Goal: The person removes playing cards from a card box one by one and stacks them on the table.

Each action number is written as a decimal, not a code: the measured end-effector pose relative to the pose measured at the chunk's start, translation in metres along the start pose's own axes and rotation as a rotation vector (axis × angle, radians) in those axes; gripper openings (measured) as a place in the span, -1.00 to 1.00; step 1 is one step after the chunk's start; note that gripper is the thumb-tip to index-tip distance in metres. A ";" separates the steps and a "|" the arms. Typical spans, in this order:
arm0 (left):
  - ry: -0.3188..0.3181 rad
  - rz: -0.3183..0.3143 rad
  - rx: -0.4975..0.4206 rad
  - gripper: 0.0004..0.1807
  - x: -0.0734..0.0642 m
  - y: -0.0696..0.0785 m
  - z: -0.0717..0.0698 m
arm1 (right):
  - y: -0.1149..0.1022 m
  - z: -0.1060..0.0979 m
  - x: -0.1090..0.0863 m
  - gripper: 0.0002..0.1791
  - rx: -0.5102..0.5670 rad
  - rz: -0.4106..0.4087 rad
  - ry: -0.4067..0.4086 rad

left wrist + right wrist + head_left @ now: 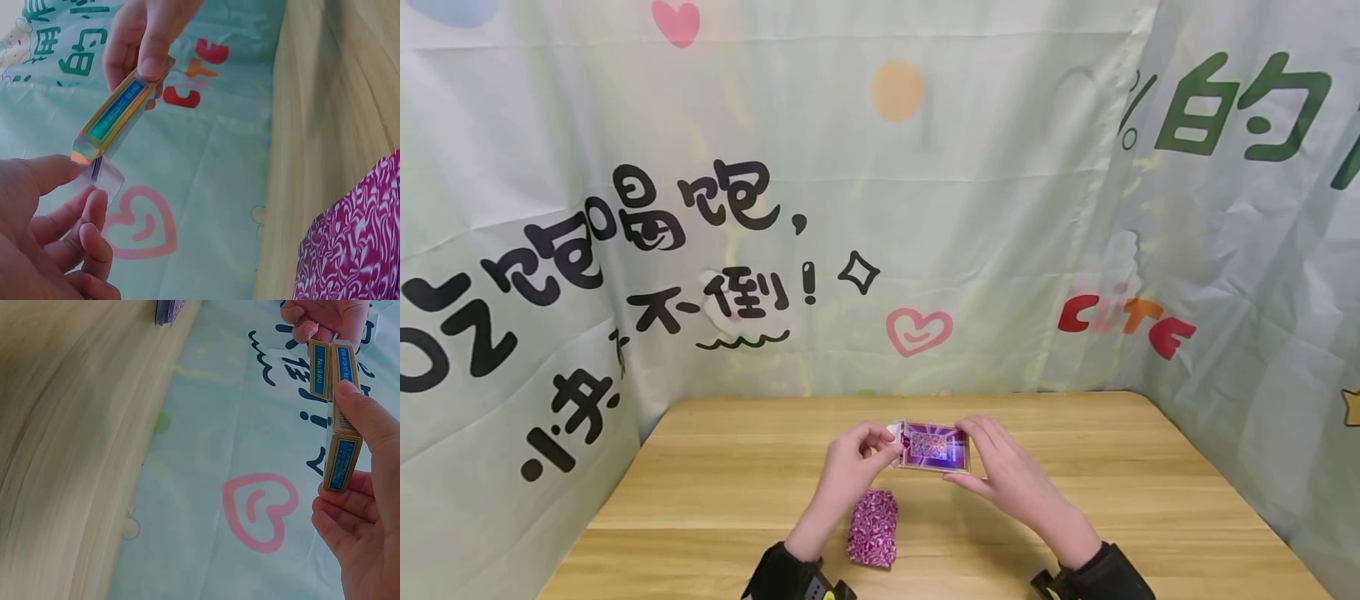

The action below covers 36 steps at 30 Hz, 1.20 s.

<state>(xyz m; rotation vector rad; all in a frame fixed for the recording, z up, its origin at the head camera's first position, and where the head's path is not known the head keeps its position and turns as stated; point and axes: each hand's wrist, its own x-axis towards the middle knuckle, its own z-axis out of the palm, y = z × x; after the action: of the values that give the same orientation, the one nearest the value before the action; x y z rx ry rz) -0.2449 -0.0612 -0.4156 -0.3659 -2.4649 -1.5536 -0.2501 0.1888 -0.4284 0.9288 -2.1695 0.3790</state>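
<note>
A small purple and gold playing card box (934, 450) is held up above the table between both hands. My right hand (1017, 477) grips its right end, thumb on one narrow edge and fingers on the other. At the opposite end my left hand (855, 460) pinches the pale end flap (105, 177), which stands open. The right wrist view shows the box's gold-edged sides with blue labels, and the lid part (319, 370) folded out. Below the left hand, a deck of playing cards (872, 530) with a magenta and white swirl pattern lies stacked on the table.
The wooden table (737, 500) has light planks and a back edge along the cloth. A pale green printed cloth (985, 208) hangs behind and at both sides, with hearts and large lettering. Black straps (790, 575) with devices sit on both wrists.
</note>
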 end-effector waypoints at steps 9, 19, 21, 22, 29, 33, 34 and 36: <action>-0.048 -0.046 0.046 -0.86 -0.003 0.002 0.002 | -0.005 0.003 0.000 -0.22 -0.013 -0.040 0.014; -0.096 -0.083 0.014 -0.93 -0.001 0.000 -0.002 | -0.006 0.004 0.000 -0.24 0.001 -0.032 -0.003; -0.104 -0.089 0.000 -0.91 0.000 -0.001 -0.003 | -0.006 0.003 0.001 -0.25 0.003 -0.034 0.001; -0.109 -0.092 -0.013 -0.90 0.000 -0.001 -0.005 | -0.007 0.003 0.001 -0.24 0.003 -0.036 0.006; -0.113 -0.145 -0.115 -0.80 0.003 -0.001 -0.013 | -0.004 0.002 0.002 -0.22 0.009 -0.026 0.008; -0.092 -0.188 -0.183 -0.77 0.004 -0.001 -0.019 | -0.001 0.002 0.001 -0.21 -0.002 -0.022 0.010; -0.085 -0.200 -0.198 -0.77 0.004 -0.001 -0.021 | 0.000 0.002 0.001 -0.21 -0.006 -0.022 0.013; -0.068 -0.217 -0.213 -0.78 0.004 -0.001 -0.023 | 0.002 0.002 0.001 -0.21 -0.006 -0.024 0.018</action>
<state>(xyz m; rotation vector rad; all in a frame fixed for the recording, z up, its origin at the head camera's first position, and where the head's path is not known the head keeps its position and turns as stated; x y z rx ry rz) -0.2486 -0.0821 -0.4058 -0.1912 -2.4651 -1.9291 -0.2525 0.1888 -0.4292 0.9441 -2.1403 0.3675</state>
